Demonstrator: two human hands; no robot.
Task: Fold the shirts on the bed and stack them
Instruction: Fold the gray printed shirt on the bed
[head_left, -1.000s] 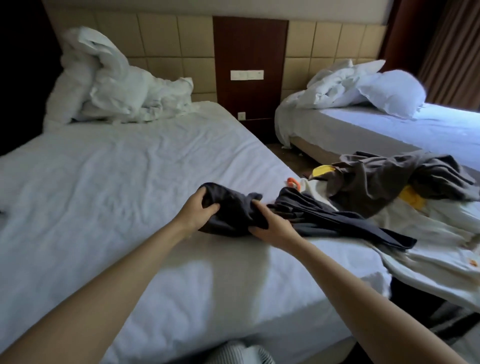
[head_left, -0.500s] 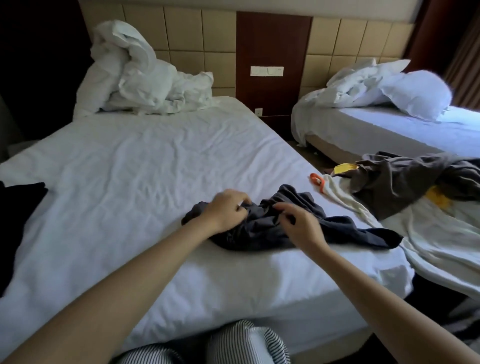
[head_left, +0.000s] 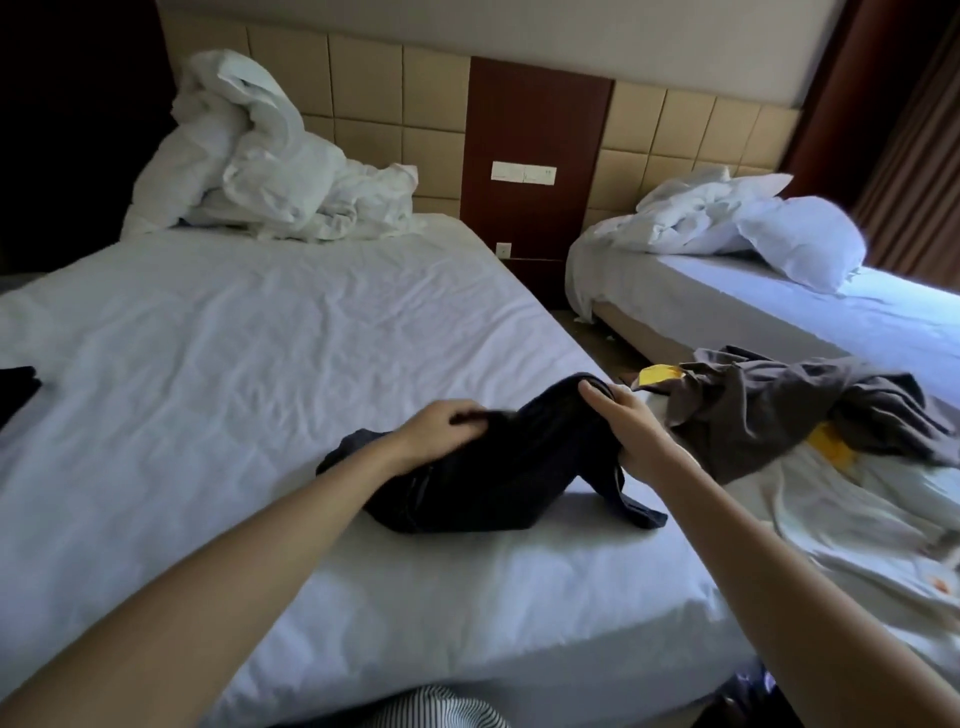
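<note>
Both hands are on the dark shirt (head_left: 493, 483), right at the middle of the frame, near the right edge of the bed (head_left: 208, 364). My left hand (head_left: 441, 431) has its fingers curled in, bunching a fistful of the cloth at the shirt's left side. My right hand (head_left: 634, 436) is wrapped over the shirt's raised far end, fingers on top, holding that end up off the sheet while the rest sags down to the mattress. A loose strip trails down below my right hand to the lower right; it may be a sleeve, but the fabric is too dark to say. Just right of my right hand a grey shirt (head_left: 753, 410) lies crumpled on a white garment (head_left: 831, 519). At the upper left a white duvet (head_left: 260, 171) is heaped against the headboard. A black cloth (head_left: 18, 379) pokes in at the left edge, well apart from my hands.
</note>
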